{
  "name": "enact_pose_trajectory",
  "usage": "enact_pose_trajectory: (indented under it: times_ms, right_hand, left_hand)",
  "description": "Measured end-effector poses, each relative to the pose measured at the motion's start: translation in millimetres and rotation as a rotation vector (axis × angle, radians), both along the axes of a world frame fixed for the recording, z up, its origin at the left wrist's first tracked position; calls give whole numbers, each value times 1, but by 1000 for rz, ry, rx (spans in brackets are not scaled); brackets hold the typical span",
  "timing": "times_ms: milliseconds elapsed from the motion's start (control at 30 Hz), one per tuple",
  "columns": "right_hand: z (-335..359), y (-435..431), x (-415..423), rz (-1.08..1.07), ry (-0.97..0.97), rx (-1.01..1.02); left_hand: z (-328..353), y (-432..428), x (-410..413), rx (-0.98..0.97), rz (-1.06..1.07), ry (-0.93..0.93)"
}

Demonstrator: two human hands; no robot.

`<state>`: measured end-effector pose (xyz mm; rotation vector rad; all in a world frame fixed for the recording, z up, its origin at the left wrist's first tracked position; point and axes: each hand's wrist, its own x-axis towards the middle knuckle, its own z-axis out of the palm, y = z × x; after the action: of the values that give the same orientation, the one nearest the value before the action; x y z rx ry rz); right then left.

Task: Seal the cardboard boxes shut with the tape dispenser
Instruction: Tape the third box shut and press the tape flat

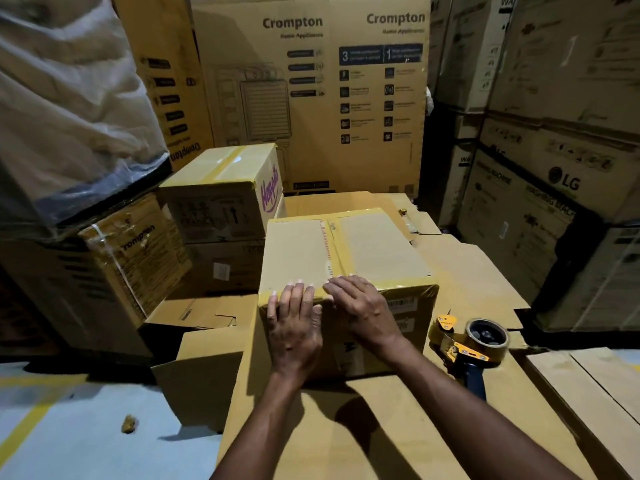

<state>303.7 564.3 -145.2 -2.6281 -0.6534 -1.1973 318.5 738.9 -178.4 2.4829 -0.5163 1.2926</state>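
Note:
A closed cardboard box stands in front of me on flattened cardboard, with brown tape along its top seam and edges. My left hand lies flat over the box's near top edge, fingers straight, pressing on the tape there. My right hand presses beside it on the same edge, fingers spread flat. The yellow tape dispenser with a blue handle and a brown tape roll lies on the cardboard to the right of the box, apart from both hands.
A taped box sits on a stack at the left rear. Tall Crompton cartons form a wall behind, LG cartons stand at right. An open carton is at lower left beside the grey floor.

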Motion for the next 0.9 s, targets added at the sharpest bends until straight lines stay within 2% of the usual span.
enact_pose_trajectory:
  times_ms: [133,367,467,633,767,900]
  right_hand:
    - [3,-38,-2,44,28,-58]
    - [-13,-105,-30,-134,-90,-6]
    - [-23,-129,-44,-183,-82,21]
    - [-21,-130,-65,-189,50,375]
    - [-10,-127,-64,-143,58,617]
    - [-10,-136,-63,-116,187,1086]
  left_hand:
    - [0,-1,5,-9,-14,-80]
    - [-2,-1,6,-1,-19,-115]
    - [-3,0,7,10,-15,-119]
    - [-3,-3,5,-9,-4,-82]
    - [-2,-3,2,-44,-12,-53]
    - [0,-3,-2,-55,-17,-49]
